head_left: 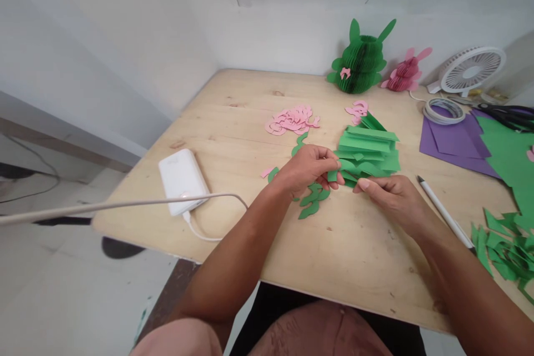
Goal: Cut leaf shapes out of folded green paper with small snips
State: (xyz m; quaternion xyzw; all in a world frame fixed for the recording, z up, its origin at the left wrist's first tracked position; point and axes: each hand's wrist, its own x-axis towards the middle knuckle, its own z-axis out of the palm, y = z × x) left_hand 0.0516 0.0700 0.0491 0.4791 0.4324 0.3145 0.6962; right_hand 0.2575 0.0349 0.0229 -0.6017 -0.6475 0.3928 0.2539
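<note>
Near the middle of the table, my left hand (311, 171) is closed, its thumb and fingers pinching a small green paper piece (332, 176). Close on its right, my right hand (394, 197) is closed in a pinch at the near edge of the green paper, partly hiding what lies between its fingertips. Just beyond both hands rests a stack of folded green paper strips (369, 142). Wavy green paper cutouts (311, 206) lie under and beside my left hand. Farther back is a pile of pink paper cutouts (292, 119).
A green paper rabbit (361, 67) and a pink one (404, 73) stand by the wall, near a white fan (471, 71). Rightward lie tape rolls (444, 111), scissors (507, 115), a white pen (444, 212) and green scraps (507, 250). A cabled power bank (182, 181) is left.
</note>
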